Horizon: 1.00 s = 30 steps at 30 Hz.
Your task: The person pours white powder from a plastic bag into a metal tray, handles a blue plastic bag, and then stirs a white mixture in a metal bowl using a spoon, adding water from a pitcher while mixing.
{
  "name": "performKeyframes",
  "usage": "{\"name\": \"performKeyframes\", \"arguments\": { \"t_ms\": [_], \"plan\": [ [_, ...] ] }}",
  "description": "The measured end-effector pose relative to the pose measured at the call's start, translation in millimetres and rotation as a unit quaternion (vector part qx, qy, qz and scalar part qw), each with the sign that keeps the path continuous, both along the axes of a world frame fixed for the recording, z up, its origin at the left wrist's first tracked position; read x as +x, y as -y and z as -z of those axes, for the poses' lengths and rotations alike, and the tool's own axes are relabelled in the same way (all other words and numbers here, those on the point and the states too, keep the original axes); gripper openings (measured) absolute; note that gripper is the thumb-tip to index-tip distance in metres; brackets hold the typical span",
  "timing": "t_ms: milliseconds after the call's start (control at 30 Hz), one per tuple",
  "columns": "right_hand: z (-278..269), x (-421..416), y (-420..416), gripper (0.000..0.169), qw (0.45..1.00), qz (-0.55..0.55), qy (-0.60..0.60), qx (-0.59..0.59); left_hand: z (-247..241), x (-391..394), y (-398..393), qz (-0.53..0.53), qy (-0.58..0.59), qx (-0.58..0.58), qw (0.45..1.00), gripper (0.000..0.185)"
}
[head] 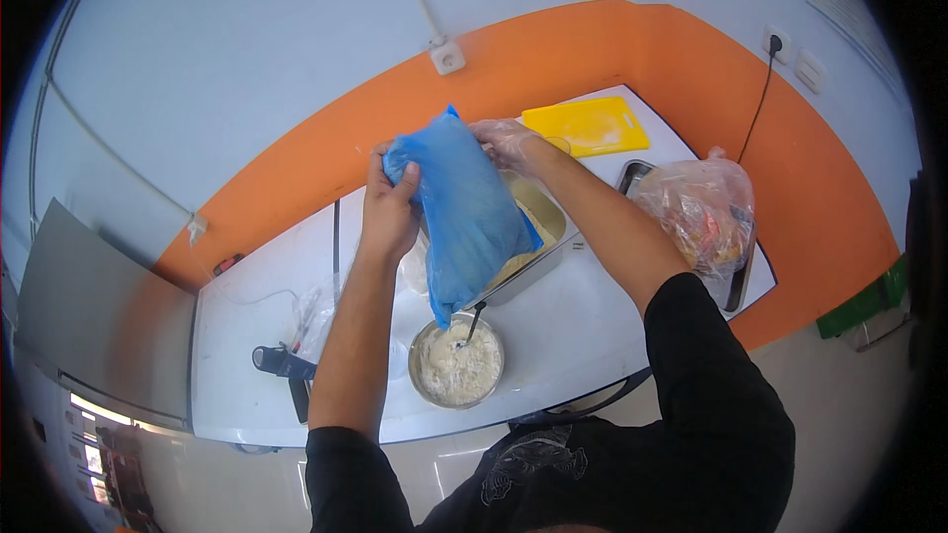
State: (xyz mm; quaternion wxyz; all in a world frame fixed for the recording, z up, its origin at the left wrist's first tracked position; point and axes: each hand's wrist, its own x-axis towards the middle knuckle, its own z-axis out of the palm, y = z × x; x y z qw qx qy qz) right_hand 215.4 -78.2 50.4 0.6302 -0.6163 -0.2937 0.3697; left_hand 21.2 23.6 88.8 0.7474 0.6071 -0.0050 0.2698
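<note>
My bare left hand (391,209) grips the upper left side of a filled blue plastic bag (474,200), thumb on its face. My right hand (507,141), in a clear plastic glove, holds the bag's upper right edge, some fingers hidden behind it. The bag hangs tilted over a deep metal pan (529,274) that contains pale yellowish crumbs or powder (549,218) and partly hides it. Just below the bag's lower corner stands a round metal bowl (498,377) of white floury mixture (455,370). A dark-handled utensil (476,318) stands in the mixture.
A yellow cutting board (585,126), dusted white, lies at the back. On the right, a clear plastic bag of food (696,218) rests on a metal tray (735,292). Left are crumpled clear plastic (315,318), a dark cylindrical object (278,363) and a red-and-black item (227,264).
</note>
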Motion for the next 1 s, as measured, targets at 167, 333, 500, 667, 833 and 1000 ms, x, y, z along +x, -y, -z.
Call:
{"name": "performKeyframes", "arguments": {
  "t_ms": [167, 333, 500, 667, 833, 1000],
  "plan": [
    [8.4, 19.9, -12.9, 0.041, 0.993, -0.041, 0.098, -0.048, 4.3, 2.2, 1.1, 0.012, -0.001, -0.016, 1.000, 0.029],
    [5.4, 7.4, -15.0, 0.040, 0.999, -0.043, -0.017, -0.017, 4.6, 2.0, 3.1, 0.020, 0.015, -0.022, 0.999, 0.030],
    [7.2, 7.9, -30.1, 0.038, 0.997, -0.024, 0.042, -0.054, 4.8, 1.3, 1.1, 0.030, 0.023, -0.018, 0.999, 0.028],
    [25.9, 39.9, -45.9, 0.037, 0.886, -0.006, 0.451, -0.104, -6.2, -0.5, 7.2, -0.004, 0.015, -0.023, 1.000, 0.028],
    [3.5, 22.4, -26.6, 0.035, 0.957, 0.084, 0.265, -0.086, -1.7, -13.4, -14.9, -0.094, -0.020, -0.024, 0.995, 0.028],
    [-11.5, 37.4, -20.9, 0.037, 0.927, 0.079, 0.333, -0.151, -1.5, -10.4, -18.6, -0.140, -0.044, -0.047, 0.988, 0.027]
  ]
}}
